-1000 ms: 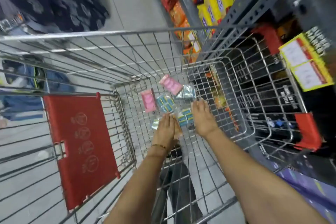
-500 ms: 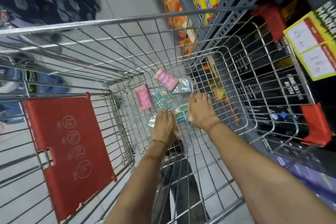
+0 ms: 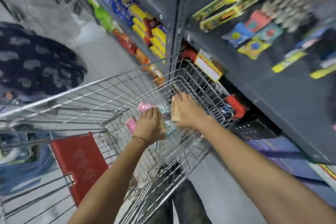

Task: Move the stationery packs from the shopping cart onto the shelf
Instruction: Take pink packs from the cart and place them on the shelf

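Both of my hands reach down into the wire shopping cart (image 3: 109, 85). My left hand (image 3: 151, 125) is curled over a stationery pack whose pale edge (image 3: 154, 145) shows under the wrist. My right hand (image 3: 189, 112) grips another pack, its tan edge (image 3: 175, 110) sticking out past the fingers. Two pink packs (image 3: 144, 106) (image 3: 131, 124) and a blue striped pack (image 3: 169, 129) lie on the cart floor around my hands. The grey shelf (image 3: 272, 92) rises at the right and carries several colourful packs (image 3: 254, 29). The picture is motion-blurred.
The cart's red child-seat flap (image 3: 80, 165) hangs at the near left. Snack packets (image 3: 156, 36) fill the shelves further along the aisle. A person in dark patterned clothes (image 3: 36, 63) stands beyond the cart on the left. A yellow price tag (image 3: 209, 69) hangs on the shelf edge.
The view has swung up and right, bringing the upper shelf into sight. Both hands have closed on packs and lifted a little off the cart floor.
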A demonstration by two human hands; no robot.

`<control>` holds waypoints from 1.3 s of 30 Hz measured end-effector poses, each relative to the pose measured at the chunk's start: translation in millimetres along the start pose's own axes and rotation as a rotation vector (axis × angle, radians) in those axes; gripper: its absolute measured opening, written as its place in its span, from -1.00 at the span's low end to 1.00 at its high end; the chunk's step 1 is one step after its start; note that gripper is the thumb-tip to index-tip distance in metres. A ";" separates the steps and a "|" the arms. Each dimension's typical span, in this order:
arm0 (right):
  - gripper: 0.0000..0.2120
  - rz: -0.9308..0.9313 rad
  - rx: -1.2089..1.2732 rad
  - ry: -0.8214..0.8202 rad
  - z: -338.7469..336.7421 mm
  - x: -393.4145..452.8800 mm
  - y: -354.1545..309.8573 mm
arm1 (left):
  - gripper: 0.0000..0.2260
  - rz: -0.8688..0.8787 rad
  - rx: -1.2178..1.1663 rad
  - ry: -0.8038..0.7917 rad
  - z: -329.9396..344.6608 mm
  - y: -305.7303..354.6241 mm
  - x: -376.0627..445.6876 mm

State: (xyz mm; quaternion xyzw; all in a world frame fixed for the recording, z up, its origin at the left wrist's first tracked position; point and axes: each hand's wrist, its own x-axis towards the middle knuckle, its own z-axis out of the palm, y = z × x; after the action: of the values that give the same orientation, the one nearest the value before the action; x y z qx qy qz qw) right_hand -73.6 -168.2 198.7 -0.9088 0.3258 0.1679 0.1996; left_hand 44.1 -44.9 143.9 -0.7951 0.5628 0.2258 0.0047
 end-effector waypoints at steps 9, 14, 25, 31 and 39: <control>-0.12 0.264 0.016 0.395 -110.2 -168.6 45.0 | 0.00 0.440 0.083 0.148 -150.3 126.2 -8.7; -0.28 0.498 0.049 0.495 -139.9 -277.3 91.9 | -0.03 0.692 0.211 0.184 -171.9 235.6 4.3; -0.28 0.887 0.214 0.468 -127.7 -349.0 210.4 | -0.15 1.000 0.320 -0.063 -169.0 452.2 4.1; -0.23 0.884 0.070 0.463 -114.6 -332.8 241.2 | -0.23 0.980 0.346 -0.158 -154.7 476.6 27.5; -0.67 0.863 0.076 0.532 -103.9 -323.0 240.1 | -0.43 0.995 0.276 -0.164 -142.8 464.6 41.3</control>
State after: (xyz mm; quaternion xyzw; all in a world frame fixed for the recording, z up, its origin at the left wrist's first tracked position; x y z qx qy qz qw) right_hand -449.9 -217.7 368.2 -0.6947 0.7170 -0.0144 0.0549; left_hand -311.3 -289.4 371.7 -0.4033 0.8948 0.1862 0.0456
